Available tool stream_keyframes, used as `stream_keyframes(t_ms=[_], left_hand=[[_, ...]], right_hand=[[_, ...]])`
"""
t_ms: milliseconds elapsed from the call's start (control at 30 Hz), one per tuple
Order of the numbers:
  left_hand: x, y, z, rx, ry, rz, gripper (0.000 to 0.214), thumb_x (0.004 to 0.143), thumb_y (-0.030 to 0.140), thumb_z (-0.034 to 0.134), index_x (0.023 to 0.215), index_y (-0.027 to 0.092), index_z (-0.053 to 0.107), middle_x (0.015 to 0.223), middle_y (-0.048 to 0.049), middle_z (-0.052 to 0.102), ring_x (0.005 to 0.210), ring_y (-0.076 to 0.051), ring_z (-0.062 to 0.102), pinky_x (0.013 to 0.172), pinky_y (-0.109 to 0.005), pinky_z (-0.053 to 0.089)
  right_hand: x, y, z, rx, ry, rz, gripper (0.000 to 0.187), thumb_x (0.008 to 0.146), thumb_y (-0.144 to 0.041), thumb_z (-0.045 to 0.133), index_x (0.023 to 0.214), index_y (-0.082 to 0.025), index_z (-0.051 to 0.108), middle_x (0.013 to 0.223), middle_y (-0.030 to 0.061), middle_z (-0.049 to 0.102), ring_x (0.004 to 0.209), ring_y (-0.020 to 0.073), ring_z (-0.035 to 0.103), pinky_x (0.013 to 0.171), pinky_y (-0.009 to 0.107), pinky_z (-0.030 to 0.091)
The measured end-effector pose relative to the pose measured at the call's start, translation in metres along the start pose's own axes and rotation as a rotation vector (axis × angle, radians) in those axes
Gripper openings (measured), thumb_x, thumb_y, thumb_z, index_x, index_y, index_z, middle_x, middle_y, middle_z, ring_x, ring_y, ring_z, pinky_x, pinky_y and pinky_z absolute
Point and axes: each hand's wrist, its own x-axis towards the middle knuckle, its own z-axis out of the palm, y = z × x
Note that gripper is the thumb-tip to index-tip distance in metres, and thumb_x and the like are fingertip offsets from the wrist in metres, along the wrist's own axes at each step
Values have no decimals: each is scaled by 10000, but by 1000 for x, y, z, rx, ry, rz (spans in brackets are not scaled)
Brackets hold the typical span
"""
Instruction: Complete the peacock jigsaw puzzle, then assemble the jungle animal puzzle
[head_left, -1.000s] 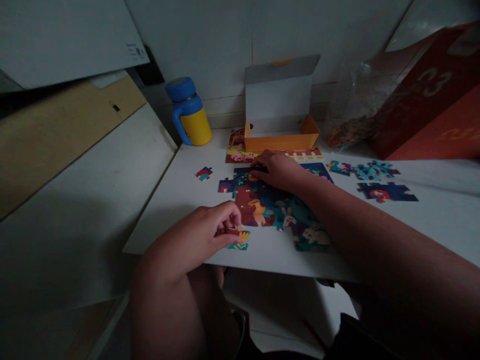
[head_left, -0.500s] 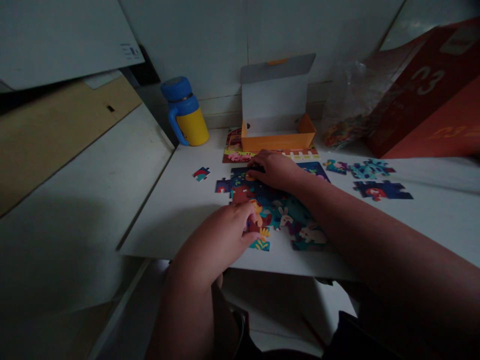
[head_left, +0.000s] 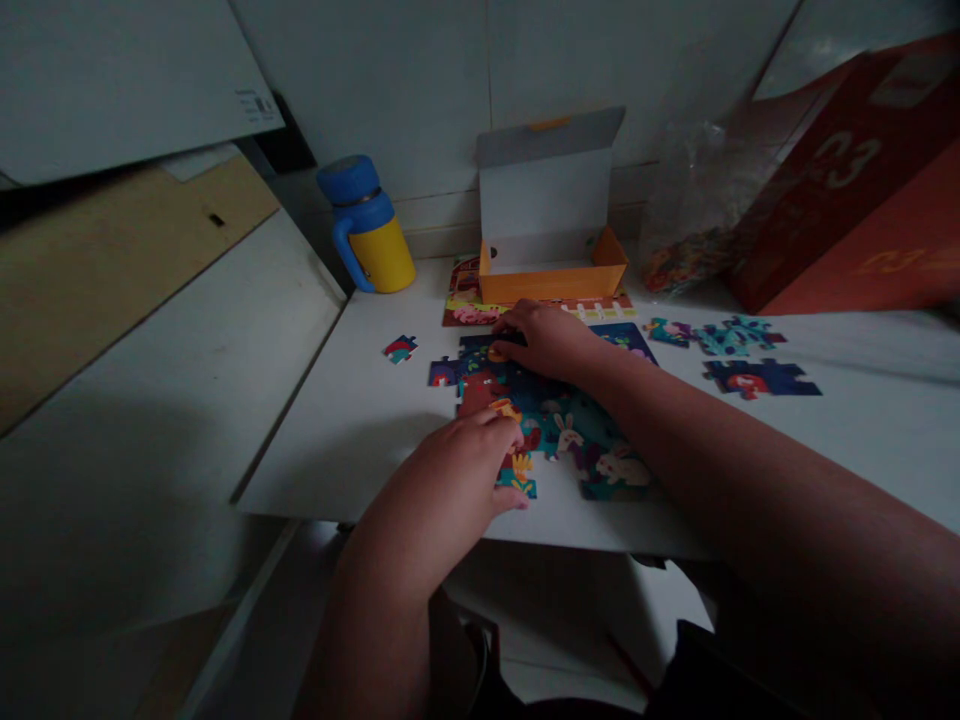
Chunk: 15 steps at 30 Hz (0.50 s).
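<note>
A partly joined colourful jigsaw puzzle (head_left: 559, 415) lies on the white table (head_left: 360, 420). My left hand (head_left: 461, 470) is closed on a puzzle piece (head_left: 517, 475) with orange and teal on it, held against the puzzle's lower left edge. My right hand (head_left: 551, 338) rests palm down on the top of the puzzle, fingers pressed flat on it. A loose single piece (head_left: 400, 348) lies to the left. Two joined clusters of pieces (head_left: 724, 335) (head_left: 759, 378) lie to the right.
An open orange and white box (head_left: 551, 265) stands behind the puzzle on a picture sheet (head_left: 469, 305). A yellow bottle with a blue lid (head_left: 367, 230) stands at the back left. A clear bag of pieces (head_left: 690, 250) and a red box (head_left: 855, 200) are at the right.
My left hand has carried the piece up and to the right, from the table's front edge to the puzzle's lower left edge. The right hand has stayed on the puzzle.
</note>
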Motion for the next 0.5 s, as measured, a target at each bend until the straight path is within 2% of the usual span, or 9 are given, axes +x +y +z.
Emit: stream_keyframes(t_ms=[100,333,500], left_hand=[[-1,0,1,-18,18,-9,439,843,215,909,1192,179,646,1263,-88,707,1156,-278,672,973,-414,535],[-1,-3,3,-21,16,32,366,823,214,926,1114,161,710,1206,-74,712,1112,-266,679,962,-403,543],[2,-2,3,-7,1,8,326,815,232,932,1082,176,754,1189,-73,727,1090,-276,694,945,-407,562]], right_hand=[[0,0,0,2,-5,-3,297,1027,-379,673,1241,-199,773,1254,137,719,1095,314,702,917,377,521],[0,-1,-1,-3,-15,13,294,1028,-386,671,1243,-211,769,1270,136,709,1099,311,696,915,374,514],[0,-2,-1,-8,-9,13,302,1031,-383,657,1251,-208,769,1262,128,712,1091,304,701,907,364,508]])
